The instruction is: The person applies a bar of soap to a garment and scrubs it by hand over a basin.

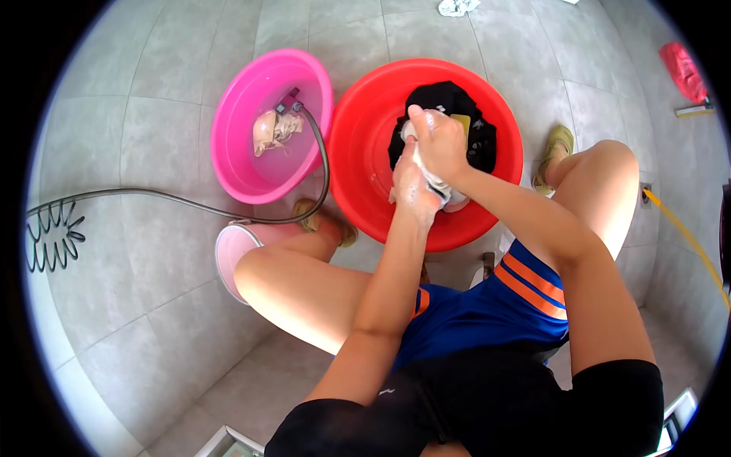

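Observation:
Over the red basin (358, 152), both my hands are closed around a soapy white cloth (435, 181). My right hand (442, 141) is the farther one, fingers wrapped on the cloth. Below it, my left hand (413, 183) grips the same cloth, with suds on the skin. What kind of garment it is, I cannot tell, as the hands hide much of it. Black fabric (481, 137) with small white marks lies in the basin beyond my hands. A flat yellowish piece (463, 122), possibly soap, rests on it beside my right hand.
Left of it, a pink basin (228, 129) holds water, beige clothing (266, 133) and the end of a dark hose (325, 167). A pale pink bucket (228, 255) stands by my left leg. A yellow hose (689, 240) and red cloth (683, 72) are at the right.

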A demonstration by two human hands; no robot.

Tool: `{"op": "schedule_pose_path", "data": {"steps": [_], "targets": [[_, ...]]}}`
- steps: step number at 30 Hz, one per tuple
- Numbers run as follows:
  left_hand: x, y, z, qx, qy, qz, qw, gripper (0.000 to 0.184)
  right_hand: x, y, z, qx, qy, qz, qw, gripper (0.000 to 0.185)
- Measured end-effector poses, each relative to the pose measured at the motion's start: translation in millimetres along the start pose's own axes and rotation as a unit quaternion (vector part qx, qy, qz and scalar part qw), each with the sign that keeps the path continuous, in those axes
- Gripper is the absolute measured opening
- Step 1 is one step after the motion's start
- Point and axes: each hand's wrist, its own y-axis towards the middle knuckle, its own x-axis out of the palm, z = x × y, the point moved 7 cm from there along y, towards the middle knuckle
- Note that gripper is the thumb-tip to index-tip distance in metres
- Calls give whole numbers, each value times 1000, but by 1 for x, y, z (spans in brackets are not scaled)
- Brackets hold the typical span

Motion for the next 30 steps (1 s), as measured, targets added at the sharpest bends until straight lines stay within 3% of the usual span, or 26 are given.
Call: {"op": "schedule_pose_path", "data": {"steps": [1, 2, 3, 5, 7, 8, 9, 11, 13, 14, 15, 16, 18, 20, 22, 24, 25, 27, 29, 30], "targets": [[3, -3, 6, 5, 6, 3, 1000, 29, 5, -6, -7, -11, -22, 3, 1000, 42], [19, 0, 6, -15, -21, -214, 977, 28, -1, -23, -27, -65, 44, 30, 996, 39], [15, -5, 8, -32, -50, -416, 907, 32, 10, -40, -45, -136, -13, -55, 989, 25], [-63, 41, 27, -40, -62, -323, 944, 32, 8, -73, -61, -279, 63, 60, 956, 23], [-35, 21, 11, 84, -7, -173, 981, 30, 11, -41, -46, -217, -17, -36, 975, 15], [7, -17, 21, 41, -22, 23, 999, 34, 9, -21, -30, -198, -73, -6, 977, 14], [-2, -6, 16, -4, 14, 56, 998, 36, 7, 0, -2, -97, -128, 39, 986, 21], [8, -11, 16, 28, 101, -13, 994, 40, 0, 18, 30, 34, 3, -11, 999, 32], [5, -15, 29, 11, 118, -14, 993, 48, 10, 19, 24, 10, 78, -91, 993, 38], [-1, -15, 47, 61, 169, -70, 981, 47, 12, 22, 19, -4, 113, -127, 985, 41], [-6, -15, 57, 109, 218, -125, 962, 46, 10, 23, 18, 11, 115, -140, 983, 39], [-15, -6, 65, 195, 337, -64, 919, 37, 6, 23, 17, 26, 117, -153, 981, 38], [-1, -11, 60, 148, 572, -108, 800, 26, 2, 25, 16, 60, 156, -190, 968, 27], [2, -20, 63, 73, 707, -65, 700, 19, 0, 28, 6, 10, 197, -248, 949, 23], [-19, -12, 82, 85, 543, -74, 832, 22, -4, 27, -6, -18, 247, -314, 917, 27], [-3, -27, 92, 117, 329, -109, 931, 28, -3, 21, 2, -19, 211, -385, 898, 35], [3, -33, 96, 122, 252, -157, 947, 33, -4, 18, 9, -22, 193, -420, 887, 40], [11, -37, 95, 133, 178, -237, 946, 39, 10, 6, 46, -105, -8, -462, 881, 44], [8, -36, 92, 130, 109, -280, 945, 44, 15, -3, 81, -71, -87, -423, 899, 35], [10, -36, 91, 113, 70, -301, 944, 46, 18, -1, 95, 29, -1, -408, 913, 32]]}}
